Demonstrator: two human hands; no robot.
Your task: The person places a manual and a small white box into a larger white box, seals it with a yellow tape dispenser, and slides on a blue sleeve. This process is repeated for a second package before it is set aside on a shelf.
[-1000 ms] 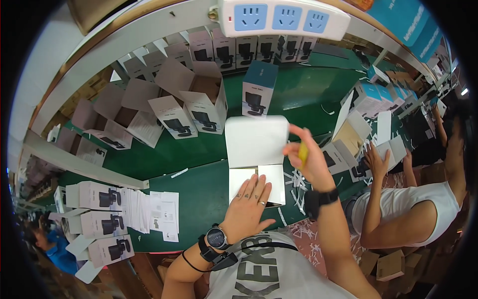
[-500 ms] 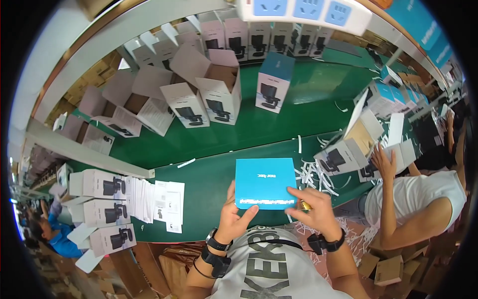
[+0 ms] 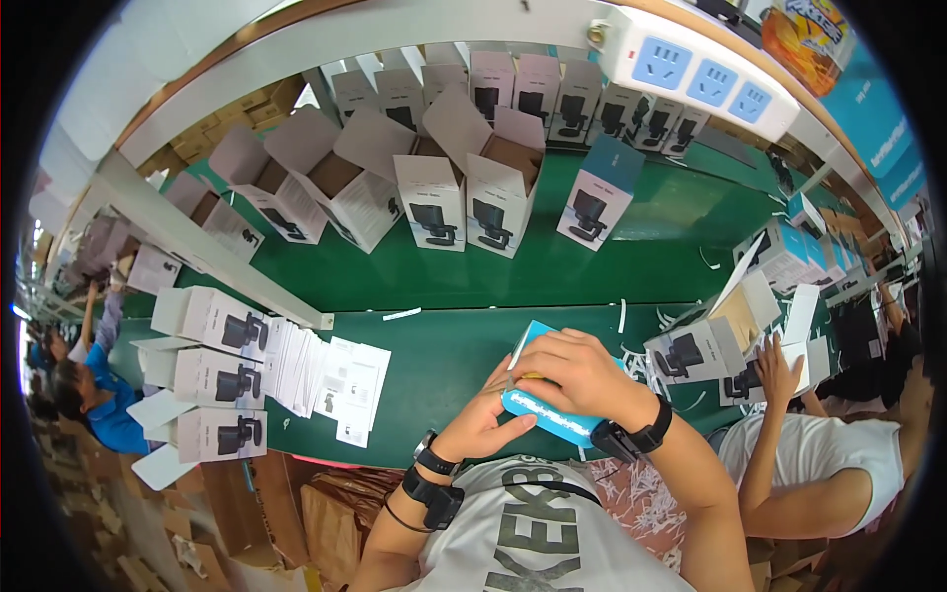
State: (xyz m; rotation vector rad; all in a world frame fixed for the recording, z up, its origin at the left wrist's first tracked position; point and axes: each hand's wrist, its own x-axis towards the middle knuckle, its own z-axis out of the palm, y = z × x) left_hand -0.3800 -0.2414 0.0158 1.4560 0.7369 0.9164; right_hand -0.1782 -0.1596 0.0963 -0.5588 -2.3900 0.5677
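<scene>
A bright blue carton [image 3: 566, 424] is held tilted above the green bench in front of me, its narrow side with a white printed strip facing me. My left hand [image 3: 485, 422] grips its left end, the thumb along the near edge. My right hand [image 3: 590, 373] reaches across the top to the carton's left corner, fingers curled. A small yellow thing [image 3: 534, 375] shows under those fingers; its kind is mostly hidden. By the corner stands a thin pale edge, which I cannot tell to be a flap or something else.
Three white boxes [image 3: 219, 382] lie at left beside a leaflet stack [image 3: 296, 365]. Open boxes [image 3: 431, 209] and a closed blue-topped box [image 3: 596, 197] stand behind. A power strip [image 3: 702, 74] hangs overhead. At right, a co-worker's hand [image 3: 779, 370] touches an open box. Paper shreds lie nearby.
My right hand has moved from the carton's right side across its top to the left corner. The carton has turned and tilted. The view has shifted, moving the bench things rightward.
</scene>
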